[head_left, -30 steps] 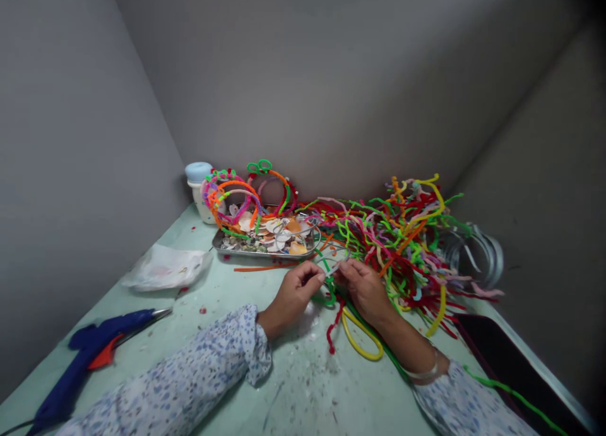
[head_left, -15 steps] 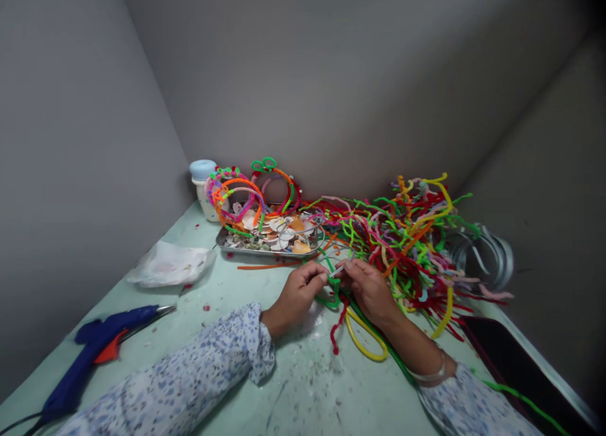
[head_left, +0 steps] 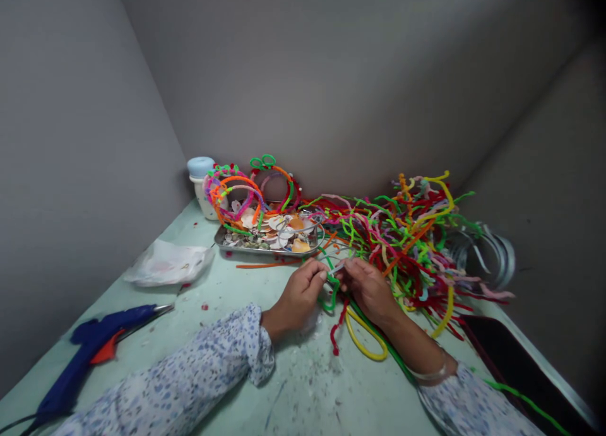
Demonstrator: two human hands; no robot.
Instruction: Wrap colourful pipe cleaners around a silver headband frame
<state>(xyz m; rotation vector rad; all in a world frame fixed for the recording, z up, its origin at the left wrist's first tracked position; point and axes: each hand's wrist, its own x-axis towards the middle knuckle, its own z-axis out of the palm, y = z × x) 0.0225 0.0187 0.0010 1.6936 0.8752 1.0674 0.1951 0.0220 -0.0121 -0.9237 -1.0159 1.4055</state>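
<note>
My left hand (head_left: 299, 294) is closed in a pinch, thumb against fingers, on one side of a narrow pale grey band (head_left: 338, 268). Facing it, my right hand (head_left: 368, 291) pinches the other side, its fingers curled. A green pipe cleaner (head_left: 333, 294) bends round the band between the two hands and hangs in a loop below; its hold in the fingertips is partly hidden. Below my right hand lie a red pipe cleaner (head_left: 336, 335) and a looped yellow pipe cleaner (head_left: 368, 349).
A metal tray (head_left: 265, 252) of shells stands behind, with wrapped hoops (head_left: 239, 193) on it. A big heap of pipe cleaners (head_left: 402, 234) and silver hoops (head_left: 502, 259) are right. Left are a blue glue gun (head_left: 89, 354), plastic bag (head_left: 170, 264) and bottle (head_left: 201, 168). A dark phone-like slab (head_left: 516, 366) lies right.
Both hands stay almost in place, still pinching the band. The green loop below them has shifted slightly, and the whole view has moved a little.
</note>
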